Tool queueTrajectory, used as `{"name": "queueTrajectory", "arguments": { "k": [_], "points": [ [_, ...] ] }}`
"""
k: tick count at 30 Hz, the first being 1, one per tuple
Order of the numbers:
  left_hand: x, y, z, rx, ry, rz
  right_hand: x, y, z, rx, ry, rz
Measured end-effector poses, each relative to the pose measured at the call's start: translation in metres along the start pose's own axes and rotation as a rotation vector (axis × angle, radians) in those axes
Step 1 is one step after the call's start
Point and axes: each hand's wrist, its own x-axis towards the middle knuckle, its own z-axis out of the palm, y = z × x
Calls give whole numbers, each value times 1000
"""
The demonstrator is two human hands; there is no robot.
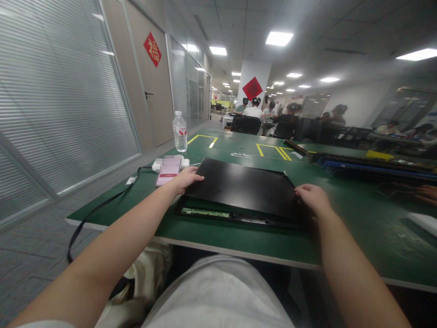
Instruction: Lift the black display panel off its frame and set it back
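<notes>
The panel (239, 184) concealed most of the frame (249, 219) beneath. Some fingers of the left hand (185, 180) were hidden under the panel. Pixelation masked the phone's (170, 176) upper part. The right edge of view cut off a white object (424, 223) and a blurred co-worker's hand (428, 193). The bottle (180, 132) label was illegible.

The character "福" stands in gold on a red diamond-shaped sign (152, 49) on the wooden door (157, 93). Markings on the pillar's (246, 69) red diamond-shaped poster (252, 89), the water bottle's label (180, 131) and the smartphone screen (170, 169) are illegible.
</notes>
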Motion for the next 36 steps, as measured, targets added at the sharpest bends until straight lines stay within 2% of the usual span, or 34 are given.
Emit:
{"name": "queueTrajectory", "arguments": {
  "k": [26, 36],
  "points": [
    [0, -2, -2, 46, 36, -2, 0, 0, -2, 5, -26, 12],
    [8, -6, -7, 12, -4, 109, -1, -1, -2, 21, -26, 15]
  ]
}}
